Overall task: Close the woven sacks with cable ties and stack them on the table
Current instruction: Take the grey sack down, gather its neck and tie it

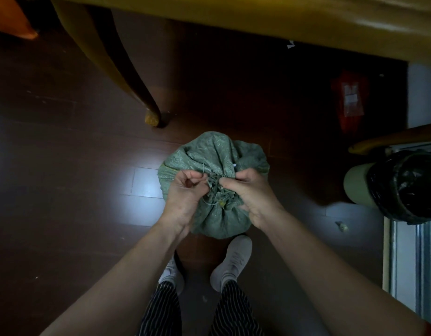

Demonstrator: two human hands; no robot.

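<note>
Head view, looking straight down. A rounded, full green woven sack (217,151) stands on the dark brown plank floor (64,141), just ahead of the person's pale grey shoes (234,260) and in front of the curved leg (137,76) of a yellow-brown wooden table (282,18); the sack is not on the table.

The sack's mouth is drawn together into a puckered gathered neck (215,184) at its top, facing the camera. Both hands meet at this neck. The left hand (185,192) lies on the neck's left side, fingers curled inward, thumb and forefinger nipping the bunched fabric. The right hand (251,192) lies on the neck's right side, fingers curled, its fingertips pinching the same gathers. The two hands are close together, with only the neck between them.

A thin pale strand (206,202) loops just below the left thumb, against the fabric; whether it is a cable tie cannot be told.

Surroundings: a red plastic packet (350,100) lies on the floor in the shadow under the table, well apart from the sack. A green cylindrical bin with a black liner (408,185) stands at the right edge. Striped dark trousers (236,309) show at the bottom.
</note>
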